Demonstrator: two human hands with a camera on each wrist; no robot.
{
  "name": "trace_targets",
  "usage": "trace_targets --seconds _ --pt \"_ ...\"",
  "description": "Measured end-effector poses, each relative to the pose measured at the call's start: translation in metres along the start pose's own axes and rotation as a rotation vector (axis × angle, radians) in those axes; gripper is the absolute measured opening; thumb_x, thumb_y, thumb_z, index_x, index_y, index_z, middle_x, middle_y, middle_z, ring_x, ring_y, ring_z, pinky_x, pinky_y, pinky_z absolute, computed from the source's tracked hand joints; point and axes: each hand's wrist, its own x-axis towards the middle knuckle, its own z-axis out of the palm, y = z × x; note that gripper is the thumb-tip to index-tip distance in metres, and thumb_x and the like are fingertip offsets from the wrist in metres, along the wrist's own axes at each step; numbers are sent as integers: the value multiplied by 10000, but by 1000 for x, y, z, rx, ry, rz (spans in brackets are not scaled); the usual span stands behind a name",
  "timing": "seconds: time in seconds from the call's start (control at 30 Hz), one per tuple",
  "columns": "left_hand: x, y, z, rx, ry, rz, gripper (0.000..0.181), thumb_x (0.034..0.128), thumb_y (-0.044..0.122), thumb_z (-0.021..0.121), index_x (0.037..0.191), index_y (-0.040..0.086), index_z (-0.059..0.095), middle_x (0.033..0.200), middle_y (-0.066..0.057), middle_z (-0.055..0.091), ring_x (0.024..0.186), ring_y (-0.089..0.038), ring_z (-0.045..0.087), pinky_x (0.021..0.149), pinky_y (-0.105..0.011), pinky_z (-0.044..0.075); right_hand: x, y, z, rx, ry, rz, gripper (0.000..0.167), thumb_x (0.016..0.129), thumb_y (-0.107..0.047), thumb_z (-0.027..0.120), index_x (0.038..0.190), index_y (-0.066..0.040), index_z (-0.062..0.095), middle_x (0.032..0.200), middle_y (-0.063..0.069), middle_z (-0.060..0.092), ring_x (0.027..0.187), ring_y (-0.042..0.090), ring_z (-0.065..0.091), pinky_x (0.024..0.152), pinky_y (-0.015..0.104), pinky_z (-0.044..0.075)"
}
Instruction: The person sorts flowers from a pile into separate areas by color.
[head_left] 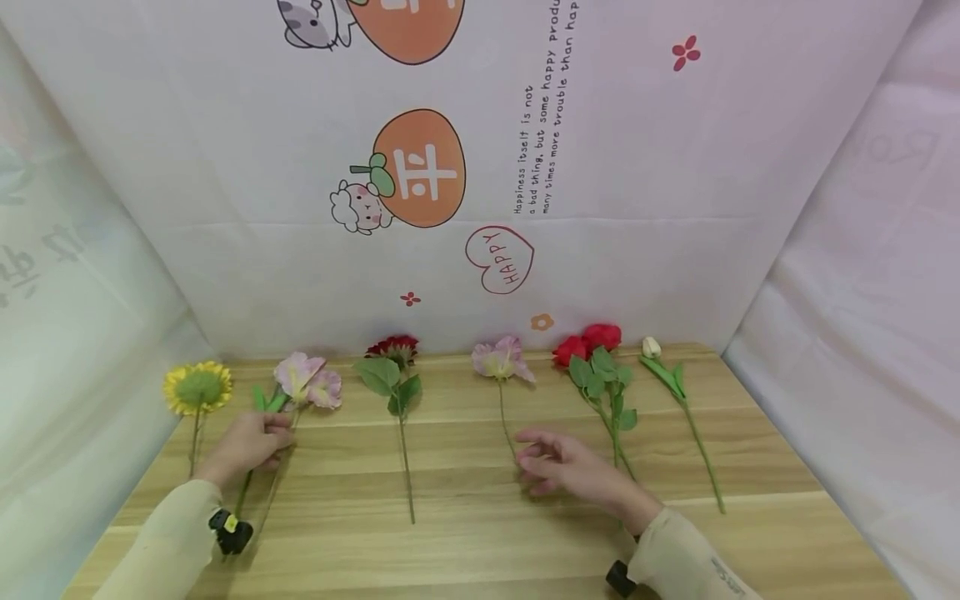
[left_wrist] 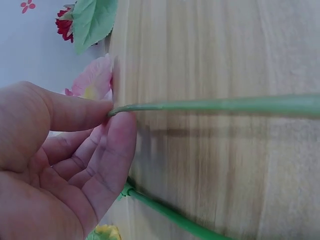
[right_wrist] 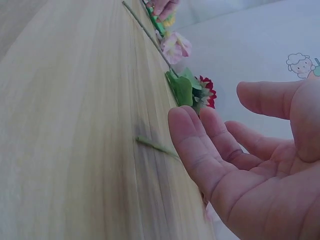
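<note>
At the left of the head view, my left hand [head_left: 258, 440] pinches the thin stem [left_wrist: 210, 105] of a pink flower [head_left: 303, 379] between thumb and forefinger. Beneath that hand runs a second green stem [left_wrist: 172, 215], whose leaves [head_left: 268, 400] show beside the pink petals; its bloom is hidden. Toward the centre right, my right hand [head_left: 566, 471] hovers over the table by the stem of another pink flower [head_left: 501, 360]. Its thumb stands apart from the fingers in the right wrist view, with nothing held, and a stem end [right_wrist: 157, 146] shows past the fingertips.
On the wooden table [head_left: 337, 533] lie a yellow sunflower [head_left: 198, 387] at far left, a dark red flower [head_left: 396, 350] between the hands, red roses [head_left: 592, 342] beyond the right hand, and a white tulip [head_left: 651, 347] at right. A printed white cloth [head_left: 637, 167] hangs behind.
</note>
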Motion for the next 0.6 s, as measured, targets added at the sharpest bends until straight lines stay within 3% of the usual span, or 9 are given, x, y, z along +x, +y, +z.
trace_targets --seconds 0.27,0.6 --pt "-5 9 -2 -64 -7 -26 466 989 60 586 1354 -198 453 985 -170 629 797 -205 630 646 -337 604 3 0 5 23 -26 14 582 1035 -170 606 1496 87 361 1260 293 540 1067 400 634 908 479 578" --pt "-10 28 -6 -54 4 25 438 1031 63 531 1384 -171 419 1147 -269 589 902 -287 677 740 -397 619 8 -12 7 19 -36 -13 598 1037 -189 611 1500 89 357 1269 313 512 1081 437 619 913 520 569"
